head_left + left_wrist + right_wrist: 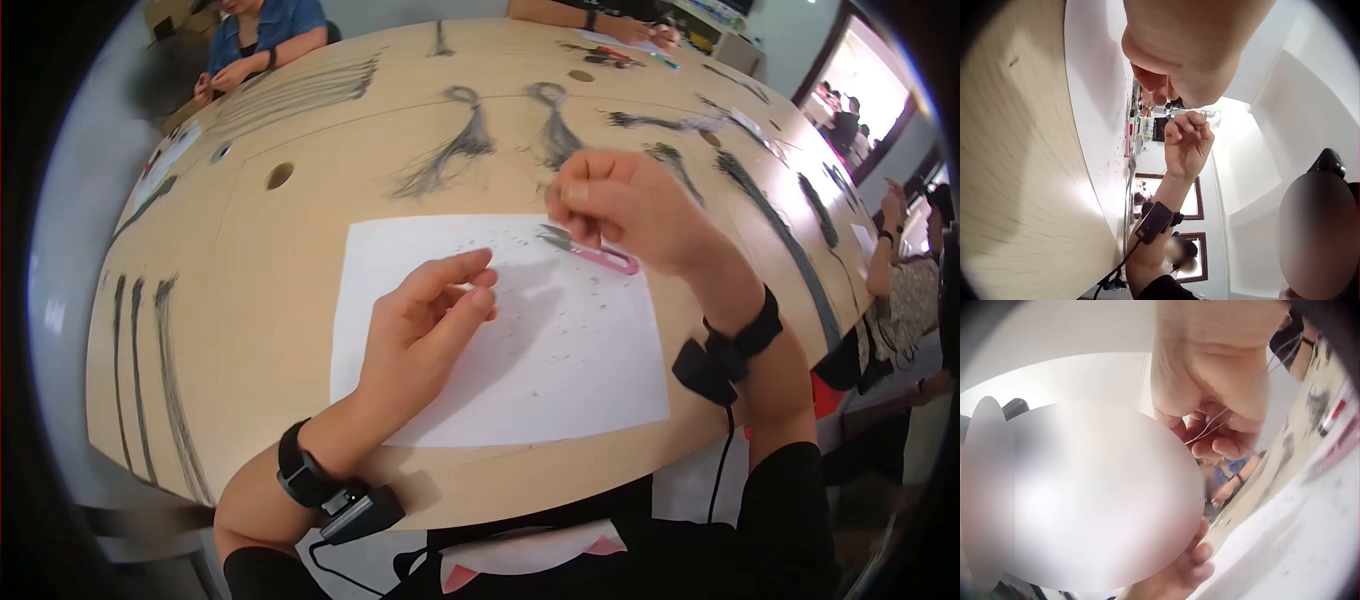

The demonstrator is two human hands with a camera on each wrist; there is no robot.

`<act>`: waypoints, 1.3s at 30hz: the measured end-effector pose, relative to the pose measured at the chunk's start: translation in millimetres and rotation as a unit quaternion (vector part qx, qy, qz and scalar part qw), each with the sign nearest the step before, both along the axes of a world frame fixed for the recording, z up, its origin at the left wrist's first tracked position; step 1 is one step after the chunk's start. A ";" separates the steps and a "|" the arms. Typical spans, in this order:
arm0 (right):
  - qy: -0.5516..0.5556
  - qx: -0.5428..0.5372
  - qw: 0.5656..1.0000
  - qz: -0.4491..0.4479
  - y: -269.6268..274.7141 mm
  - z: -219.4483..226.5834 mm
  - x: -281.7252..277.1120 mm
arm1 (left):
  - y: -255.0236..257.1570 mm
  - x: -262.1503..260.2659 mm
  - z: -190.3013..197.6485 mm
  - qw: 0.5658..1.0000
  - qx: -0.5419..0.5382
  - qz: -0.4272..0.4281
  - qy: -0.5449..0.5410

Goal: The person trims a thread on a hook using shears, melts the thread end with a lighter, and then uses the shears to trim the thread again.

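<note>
My right hand (630, 210) is raised over the far right part of a white sheet of paper (420, 420), pinching thin thread-like strands (1207, 428) between thumb and fingers. In the right wrist view the strands show pale, and a loop of them sticks out past the hand's side. Below it, pink-handled thread snips (605, 260) lie on the paper with their blades pointing left. My left hand (425, 325) hovers above the paper's left half, fingers loosely bent and the index fingertip apart from the thumb; no strand shows between them. Small dark clippings (560, 358) are scattered across the paper.
Two looped dark strand bundles (470, 130) lie beyond the paper. Three long thin bundles (170, 360) are at the left, and more lie at the right, including a long thick one (775, 215). Other people sit around the table (250, 260), which has round holes.
</note>
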State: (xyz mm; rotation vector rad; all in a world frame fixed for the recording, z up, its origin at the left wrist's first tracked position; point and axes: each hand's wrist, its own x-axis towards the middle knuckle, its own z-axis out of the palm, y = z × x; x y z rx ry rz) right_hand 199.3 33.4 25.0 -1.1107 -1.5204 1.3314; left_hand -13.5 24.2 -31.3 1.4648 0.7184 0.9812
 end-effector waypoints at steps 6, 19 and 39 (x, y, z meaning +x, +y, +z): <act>0.005 -0.044 0.995 0.094 -9.8 -23.3 -31.3 | 0.2 -3.0 0.8 0.997 -0.064 0.000 -0.052; 0.030 -0.195 0.979 0.047 -20.0 -22.7 -36.4 | 2.0 -1.3 -1.2 0.999 -0.033 -0.004 -0.026; -0.022 -0.144 0.985 0.090 -26.1 -22.9 -33.7 | 4.1 -1.3 -3.6 0.997 -0.070 -0.016 -0.009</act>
